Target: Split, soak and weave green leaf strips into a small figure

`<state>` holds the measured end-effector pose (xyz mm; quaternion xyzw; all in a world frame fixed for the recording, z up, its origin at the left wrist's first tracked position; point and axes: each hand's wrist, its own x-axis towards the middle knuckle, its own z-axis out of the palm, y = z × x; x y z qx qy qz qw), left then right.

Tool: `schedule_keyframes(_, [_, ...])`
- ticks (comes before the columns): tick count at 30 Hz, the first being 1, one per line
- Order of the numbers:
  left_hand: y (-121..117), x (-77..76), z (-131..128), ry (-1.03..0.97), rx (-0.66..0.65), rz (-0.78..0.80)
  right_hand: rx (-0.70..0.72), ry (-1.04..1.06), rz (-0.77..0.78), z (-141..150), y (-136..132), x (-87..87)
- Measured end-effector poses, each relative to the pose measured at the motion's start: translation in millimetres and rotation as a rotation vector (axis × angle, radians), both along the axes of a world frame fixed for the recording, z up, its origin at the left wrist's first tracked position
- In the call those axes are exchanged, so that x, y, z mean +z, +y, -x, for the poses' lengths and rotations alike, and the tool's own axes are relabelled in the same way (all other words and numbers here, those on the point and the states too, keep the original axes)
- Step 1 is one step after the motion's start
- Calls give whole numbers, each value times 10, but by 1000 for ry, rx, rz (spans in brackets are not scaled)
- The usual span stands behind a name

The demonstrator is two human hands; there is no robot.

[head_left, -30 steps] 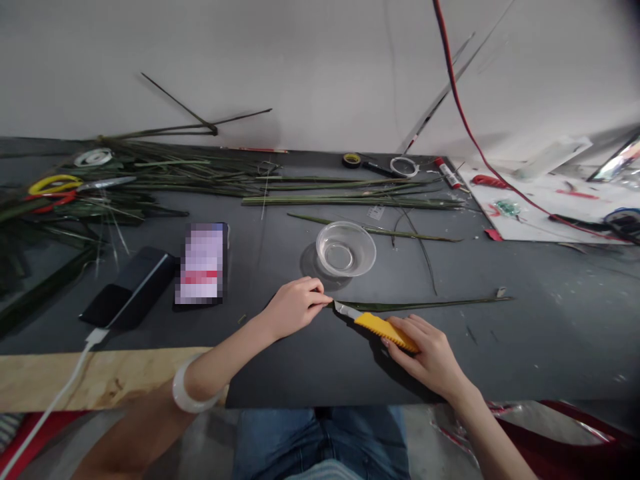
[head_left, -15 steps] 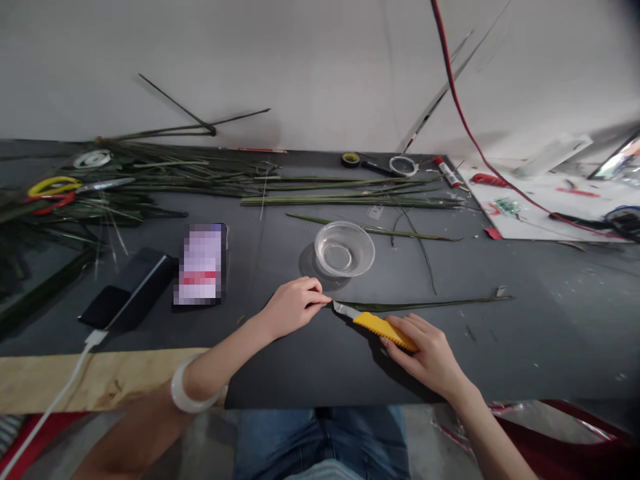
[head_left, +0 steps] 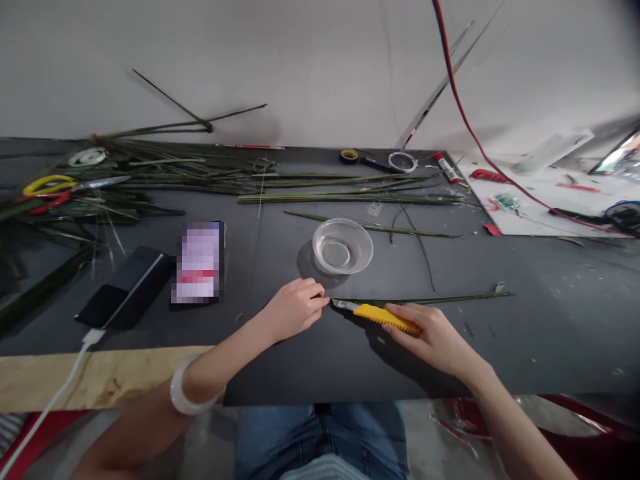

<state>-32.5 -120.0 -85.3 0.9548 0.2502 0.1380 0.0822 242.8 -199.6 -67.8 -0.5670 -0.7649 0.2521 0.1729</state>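
My left hand [head_left: 295,309] pinches the near end of a long, narrow green leaf strip [head_left: 425,299] lying on the dark tabletop [head_left: 550,333]. My right hand [head_left: 430,340] grips a yellow utility knife [head_left: 385,319] by its ridged handle. The knife's steel blade [head_left: 345,305] sits against the leaf close to my left fingertips. Its exact contact with the leaf is too small to tell. A clear glass bowl [head_left: 343,246] with a little water stands just beyond the hands.
Bundled green leaf stalks [head_left: 200,170] and yellow-handled scissors [head_left: 47,187] lie at the back left. A pixelated phone [head_left: 197,263] and a black power bank [head_left: 140,283] with a white cable sit left of my arm. A white board [head_left: 540,200] with red cable lies right.
My right hand has swung up and to the right, turning the knife to lie more nearly along the leaf. My left hand has stayed on the leaf's end.
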Motion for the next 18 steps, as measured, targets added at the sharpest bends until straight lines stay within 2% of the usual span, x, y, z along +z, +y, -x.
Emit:
schedule_keyframes(5, [-5,4,1,-18,-15,11,27,43,49,-74,98,-2])
schedule_keyframes(18, [-45,53,2,61,-48,20,49,50,61,-87,145,-20])
